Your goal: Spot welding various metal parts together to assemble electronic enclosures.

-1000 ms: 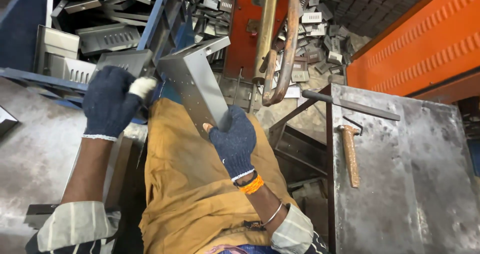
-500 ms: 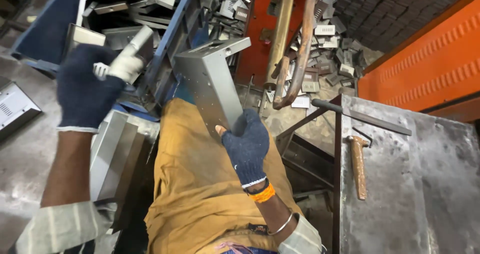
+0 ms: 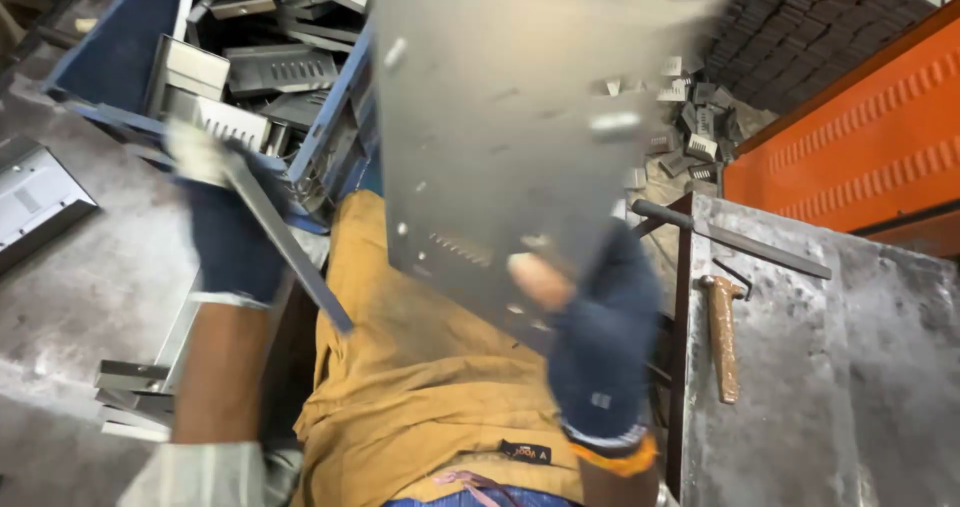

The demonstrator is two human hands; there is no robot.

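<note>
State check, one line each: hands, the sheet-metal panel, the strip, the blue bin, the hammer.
right hand: gloved, gripping the panel's lower edge
metal panel: lifted, tilted, motion-blurred
left hand: gloved, closed on a strip
metal strip: held, slanting down over the lap
blue bin: open, full of metal parts
hammer: lying flat on the steel table, untouched
metal bar: lying near the table's far edge

A worker's left hand and right hand wear dark blue knitted gloves, the right one holed at a fingertip. Below the right grip an orange band circles the wrist; pale checked sleeves cover both forearms. A mustard-yellow cloth apron drapes the lap.
</note>
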